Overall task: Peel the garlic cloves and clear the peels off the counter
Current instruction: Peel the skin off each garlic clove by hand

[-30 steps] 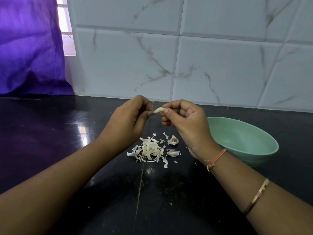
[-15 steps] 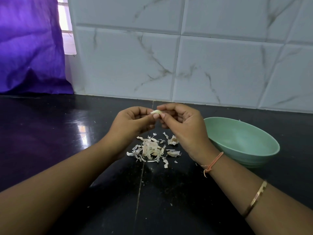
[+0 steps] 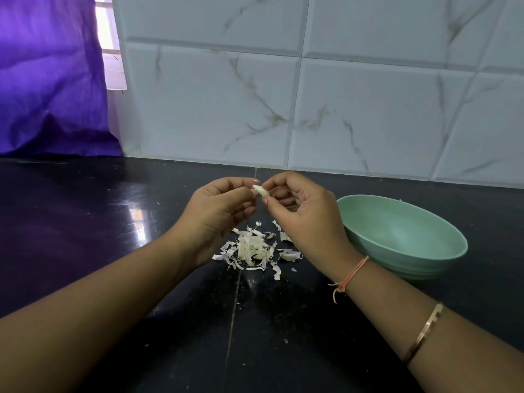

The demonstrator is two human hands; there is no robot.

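A small pale garlic clove (image 3: 261,190) is pinched between the fingertips of both hands above the black counter (image 3: 85,222). My left hand (image 3: 218,214) grips its left end, and my right hand (image 3: 300,211) holds its right end between thumb and forefinger. Directly below the hands lies a loose pile of white garlic peels (image 3: 255,248), with a few stray flakes scattered around it. To the right of my right wrist stands a light green bowl (image 3: 408,239); its visible inside looks bare.
A white marble-patterned tile wall (image 3: 312,109) rises close behind the counter. A purple curtain (image 3: 48,80) hangs at the back left beside a bright window. A seam runs down the counter under the peels. Tiny peel specks dot the near counter.
Both hands have stayed at the clove, working it between the fingertips. The clove has turned slightly, and the hands have shifted a little nearer to each other.
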